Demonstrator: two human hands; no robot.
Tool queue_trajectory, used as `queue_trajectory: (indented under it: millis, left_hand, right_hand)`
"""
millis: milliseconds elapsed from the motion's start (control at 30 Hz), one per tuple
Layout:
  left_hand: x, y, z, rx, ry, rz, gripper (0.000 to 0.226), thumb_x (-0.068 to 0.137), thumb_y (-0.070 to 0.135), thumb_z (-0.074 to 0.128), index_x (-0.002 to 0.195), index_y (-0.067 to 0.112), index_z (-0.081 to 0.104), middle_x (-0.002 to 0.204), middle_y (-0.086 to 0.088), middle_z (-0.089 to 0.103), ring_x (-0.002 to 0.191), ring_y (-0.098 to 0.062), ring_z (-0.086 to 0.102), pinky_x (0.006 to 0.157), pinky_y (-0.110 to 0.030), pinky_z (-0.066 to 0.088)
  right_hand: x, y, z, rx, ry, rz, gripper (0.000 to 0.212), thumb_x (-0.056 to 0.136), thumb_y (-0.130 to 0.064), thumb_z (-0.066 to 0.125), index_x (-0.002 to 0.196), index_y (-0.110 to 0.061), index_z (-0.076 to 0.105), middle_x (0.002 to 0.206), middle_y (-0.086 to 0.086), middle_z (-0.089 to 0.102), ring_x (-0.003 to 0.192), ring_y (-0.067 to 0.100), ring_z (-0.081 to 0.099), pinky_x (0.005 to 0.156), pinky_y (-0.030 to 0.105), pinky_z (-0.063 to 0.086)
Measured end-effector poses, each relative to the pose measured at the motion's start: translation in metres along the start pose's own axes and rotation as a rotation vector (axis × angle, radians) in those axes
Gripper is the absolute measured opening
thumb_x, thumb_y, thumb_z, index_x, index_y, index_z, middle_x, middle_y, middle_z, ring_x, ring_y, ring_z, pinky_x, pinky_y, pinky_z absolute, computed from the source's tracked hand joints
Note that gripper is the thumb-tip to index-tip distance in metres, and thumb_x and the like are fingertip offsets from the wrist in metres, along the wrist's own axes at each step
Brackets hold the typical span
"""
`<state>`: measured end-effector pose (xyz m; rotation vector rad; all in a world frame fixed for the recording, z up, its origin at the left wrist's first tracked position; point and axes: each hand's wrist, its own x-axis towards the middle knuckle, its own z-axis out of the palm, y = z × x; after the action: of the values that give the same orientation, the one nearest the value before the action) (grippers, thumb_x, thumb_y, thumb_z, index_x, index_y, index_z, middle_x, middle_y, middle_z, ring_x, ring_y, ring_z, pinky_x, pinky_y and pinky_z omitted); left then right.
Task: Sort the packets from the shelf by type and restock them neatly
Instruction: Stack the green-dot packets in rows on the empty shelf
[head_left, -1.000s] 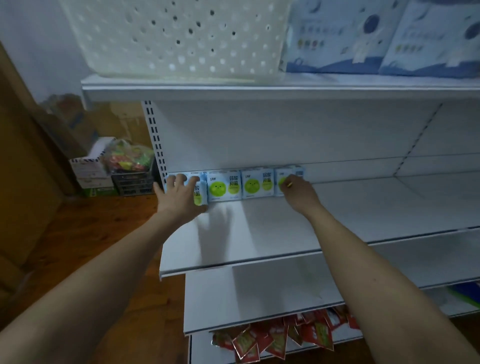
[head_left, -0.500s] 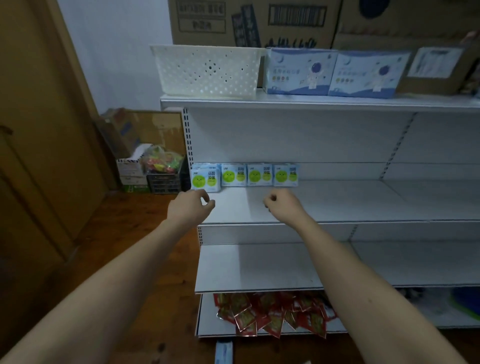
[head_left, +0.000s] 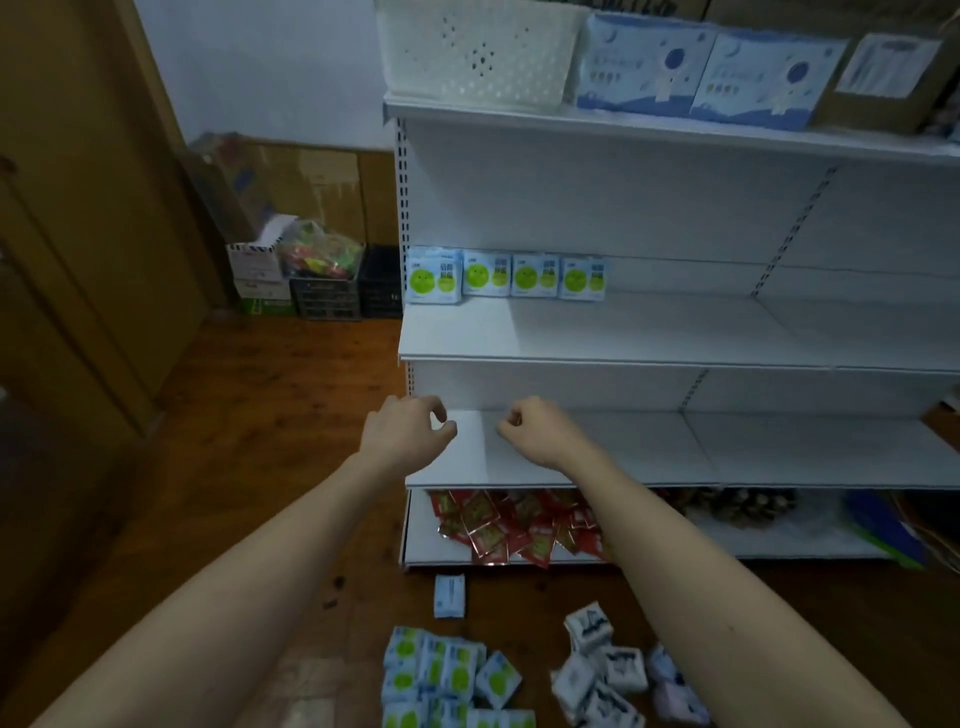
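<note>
Both hands pulled back — left hand, right hand loosely curled, grip released; 4 packets well above.

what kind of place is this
Probably a small shop or its stockroom: white metal retail shelving with a row of green-and-white packets facing out, red sachets on the bottom shelf, and brown cardboard cartons on top.

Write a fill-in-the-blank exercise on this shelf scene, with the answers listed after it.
1. The row of green-faced packets on the shelf holds ____ packets.
2. The red sachets lie on the ____ shelf level.
3. The left hand and right hand hold ____.
4. The white basket stands on the ____ shelf.

Answers: four; bottom; nothing; top
</note>
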<state>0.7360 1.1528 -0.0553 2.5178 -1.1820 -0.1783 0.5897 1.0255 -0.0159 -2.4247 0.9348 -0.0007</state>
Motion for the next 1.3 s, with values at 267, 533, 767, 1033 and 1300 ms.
queue_trajectory:
  millis: [267,533,767,1033,1300]
  left_hand:
    - [-0.076,-0.028,0.048,-0.072,-0.085,-0.048,0.031,0.089,0.054,0.049,0.107,0.032,0.063,0.105,0.004,0.066,0.097,-0.019,0.058,0.080,-0.040,0.055]
    - [-0.111,-0.026,0.126,-0.099,-0.220,-0.251,0.024,0.091,0.046,0.052,0.105,0.030,0.063,0.105,0.004,0.066,0.107,-0.023,0.053,0.080,-0.037,0.049]
    - [-0.154,0.005,0.258,-0.355,-0.446,-0.556,0.003,0.091,0.031,0.058,0.093,0.028,0.059,0.092,0.003,0.067,0.072,-0.014,0.060,0.063,-0.030,0.048]
    - [-0.183,-0.014,0.472,-0.503,-0.592,-0.909,0.005,0.087,0.028,0.062,0.092,0.029,0.059,0.083,0.005,0.060,0.087,-0.020,0.063,0.069,-0.027,0.043]
    - [-0.210,-0.101,0.721,-0.558,-0.532,-1.236,0.026,0.083,0.014,0.068,0.108,0.013,0.064,0.105,-0.009,0.069,0.103,-0.027,0.063,0.087,-0.033,0.048]
  right_hand:
    - [-0.050,0.017,0.088,-0.022,-0.211,0.052,0.022,0.095,-0.034,0.055,0.081,-0.017,0.059,0.083,0.004,0.064,0.080,0.024,0.061,0.070,0.034,0.048]
    - [-0.047,0.098,0.144,-0.008,-0.455,0.102,0.023,0.094,-0.027,0.053,0.075,-0.015,0.054,0.074,0.008,0.053,0.069,0.023,0.050,0.065,0.033,0.038]
    - [-0.048,0.221,0.214,-0.022,-0.728,0.125,0.016,0.097,-0.026,0.049,0.087,-0.015,0.054,0.087,0.009,0.059,0.081,0.025,0.055,0.071,0.038,0.044]
    - [-0.018,0.361,0.364,0.033,-0.766,0.253,0.011,0.092,-0.022,0.057,0.096,-0.020,0.048,0.083,0.004,0.058,0.082,0.025,0.058,0.069,0.036,0.044]
    - [0.023,0.492,0.594,-0.226,-0.742,0.109,0.036,0.092,-0.019,0.058,0.127,-0.018,0.051,0.122,0.008,0.058,0.107,0.031,0.060,0.083,0.038,0.051]
